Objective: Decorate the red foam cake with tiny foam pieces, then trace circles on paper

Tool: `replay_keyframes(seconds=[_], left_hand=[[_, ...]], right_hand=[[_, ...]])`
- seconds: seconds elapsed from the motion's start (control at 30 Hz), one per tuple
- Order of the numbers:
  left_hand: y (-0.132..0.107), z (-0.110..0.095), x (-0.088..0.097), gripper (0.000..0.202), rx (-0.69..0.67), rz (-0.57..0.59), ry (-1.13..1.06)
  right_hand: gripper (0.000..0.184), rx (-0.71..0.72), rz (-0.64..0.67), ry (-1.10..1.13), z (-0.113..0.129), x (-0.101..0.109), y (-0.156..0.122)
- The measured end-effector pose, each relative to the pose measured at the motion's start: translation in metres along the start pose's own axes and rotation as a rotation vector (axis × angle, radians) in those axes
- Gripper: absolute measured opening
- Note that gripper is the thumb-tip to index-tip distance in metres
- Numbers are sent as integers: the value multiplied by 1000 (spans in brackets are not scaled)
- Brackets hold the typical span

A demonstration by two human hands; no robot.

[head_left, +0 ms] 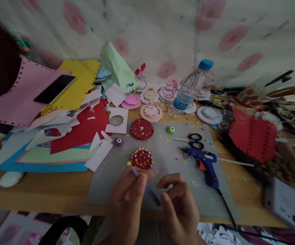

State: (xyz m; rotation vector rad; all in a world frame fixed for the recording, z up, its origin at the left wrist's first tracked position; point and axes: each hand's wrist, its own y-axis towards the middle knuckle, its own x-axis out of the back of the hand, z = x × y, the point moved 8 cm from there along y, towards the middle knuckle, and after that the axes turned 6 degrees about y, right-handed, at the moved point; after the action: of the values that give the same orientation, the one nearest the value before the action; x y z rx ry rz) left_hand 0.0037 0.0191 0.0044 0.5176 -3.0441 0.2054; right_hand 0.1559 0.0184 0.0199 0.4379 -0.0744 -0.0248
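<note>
My left hand point(130, 197) is closed in a pinch around a thin purple-blue stick point(152, 195). The stick slants from upper left to lower right, and its upper tip is by the near left edge of a dark red glitter disc point(141, 159). Small yellow and pink flower pieces ring that disc; my fingers cover its near edge. My right hand point(179, 204) is near the stick's lower end, thumb and fingers apart and curved, with nothing visible between them. Farther back lies a second red glitter disc point(141, 129) with pale dots. Both discs rest on a grey cutting mat point(162, 149).
Scissors point(188, 140) and a blue glue gun point(207, 161) with a cord lie at the right. Small craft punches, purple point(118, 141) and green point(170, 129), sit nearby. A water bottle point(189, 88) stands behind, among decorated paper discs. Coloured paper point(79, 126) and a phone point(55, 89) are left.
</note>
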Motion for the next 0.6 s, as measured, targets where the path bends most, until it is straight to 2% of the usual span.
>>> replay_keyframes(seconds=[0.03,0.07,0.13,0.2,0.3,0.37,0.47,0.53,0.6], left_hand=[[4,-1,8,24,-21,-4,19],[8,-2,16,25,-51,4,36],[16,-6,28,27,-103,59,82],[20,-6,32,29,-126,146,154],[21,-2,31,36,-105,243,212],[18,2,27,40,-81,274,211],[12,2,19,41,-79,297,209],[8,-3,15,41,-102,313,209],[6,-8,11,41,-121,337,211]], right_hand=[[11,24,27,-107,-4,12,1],[10,36,-25,-245,-10,31,4],[14,20,-270,-559,-19,81,7],[34,-124,-392,-841,-37,121,9],[61,-357,-326,-1107,-69,151,10],[69,-494,-242,-1156,-89,158,6],[63,-607,-186,-1070,-108,164,3],[56,-610,-215,-942,-112,169,5],[51,-540,-271,-793,-106,175,10]])
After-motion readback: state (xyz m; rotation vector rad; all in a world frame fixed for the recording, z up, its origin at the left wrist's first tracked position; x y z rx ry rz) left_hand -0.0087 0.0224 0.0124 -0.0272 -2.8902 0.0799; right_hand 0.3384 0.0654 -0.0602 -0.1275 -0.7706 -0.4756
